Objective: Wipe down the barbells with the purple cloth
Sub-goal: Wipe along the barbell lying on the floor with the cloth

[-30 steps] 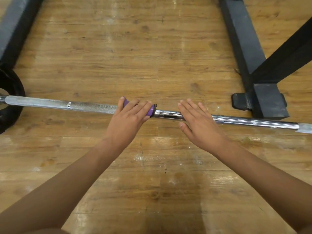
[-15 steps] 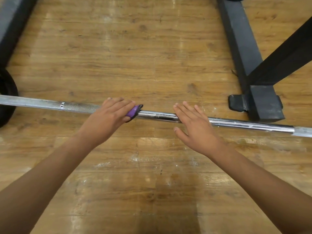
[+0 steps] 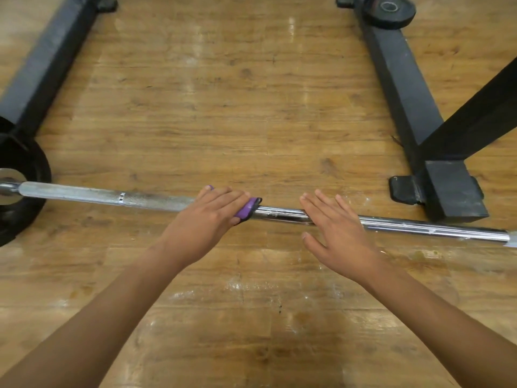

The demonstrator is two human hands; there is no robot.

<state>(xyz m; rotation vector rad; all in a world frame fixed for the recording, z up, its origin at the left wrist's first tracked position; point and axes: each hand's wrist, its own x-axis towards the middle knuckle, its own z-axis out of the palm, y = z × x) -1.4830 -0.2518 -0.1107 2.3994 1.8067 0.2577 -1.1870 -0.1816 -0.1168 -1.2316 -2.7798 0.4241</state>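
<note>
A steel barbell point(image 3: 145, 199) lies across the wooden floor from left to right. My left hand point(image 3: 208, 214) is wrapped over the bar near its middle, pressing the purple cloth point(image 3: 247, 208) around it; only the cloth's right end and a small tip show past my fingers. My right hand point(image 3: 337, 233) rests flat on the shiny smooth part of the bar, fingers spread, holding nothing. A black weight plate point(image 3: 22, 189) sits on the bar's left end.
Black rack base beams run along the floor at the left point(image 3: 50, 65) and right point(image 3: 405, 88), the right one with an upright brace and a rubber foot point(image 3: 405, 189). A small black plate point(image 3: 389, 11) lies at the top right.
My left hand slid the cloth left along the bar and has come back toward the middle. The view has tilted up, showing more floor. My right hand stayed on the bar.
</note>
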